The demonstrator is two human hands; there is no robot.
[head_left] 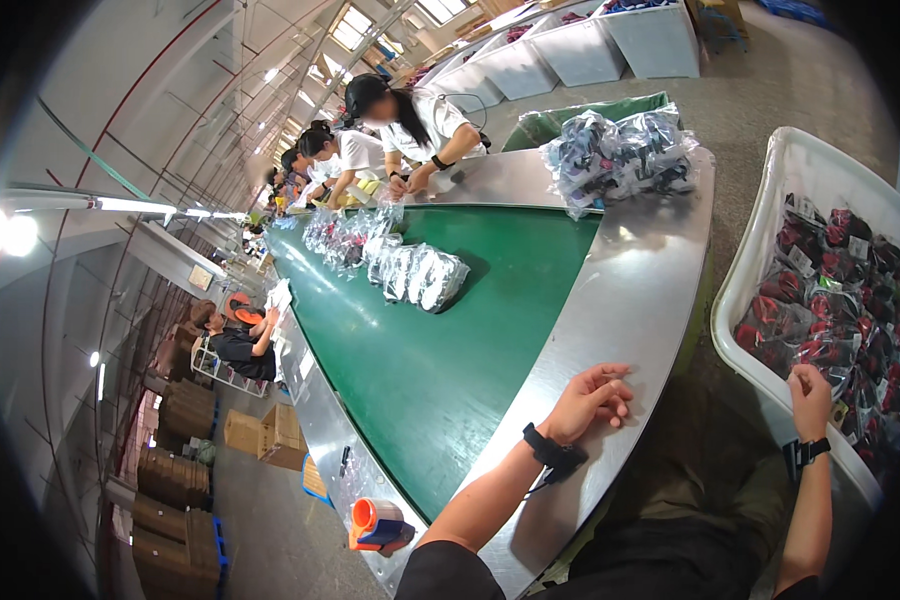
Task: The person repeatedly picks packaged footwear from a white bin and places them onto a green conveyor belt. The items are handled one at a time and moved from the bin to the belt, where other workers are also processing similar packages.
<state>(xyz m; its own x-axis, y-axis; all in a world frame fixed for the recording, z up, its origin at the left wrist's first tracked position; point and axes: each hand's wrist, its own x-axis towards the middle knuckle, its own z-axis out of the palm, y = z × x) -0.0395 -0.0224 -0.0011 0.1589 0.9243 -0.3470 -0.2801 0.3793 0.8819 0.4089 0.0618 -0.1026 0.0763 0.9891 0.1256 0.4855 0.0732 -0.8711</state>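
Observation:
My left hand (592, 402) rests over the shiny metal edge (570, 440) of the conveyor table. Its fingers are loosely curled and apart, with nothing in them. My right hand (811, 398) is at the near-left rim of a white plastic bin (745, 368). The fingers there are drawn together; whatever is between them, if anything, is hidden. Inside the bin lie many red-and-black items (835, 270) in clear plastic bags, right beside my right fingertips.
Bagged items (420, 276) lie on the green conveyor belt (440, 370). A pile of clear bags (625, 155) sits at the table's far end. An orange container (366, 520) stands at the near left corner. Co-workers (425, 125) line the far side; white bins (650, 45) stand behind.

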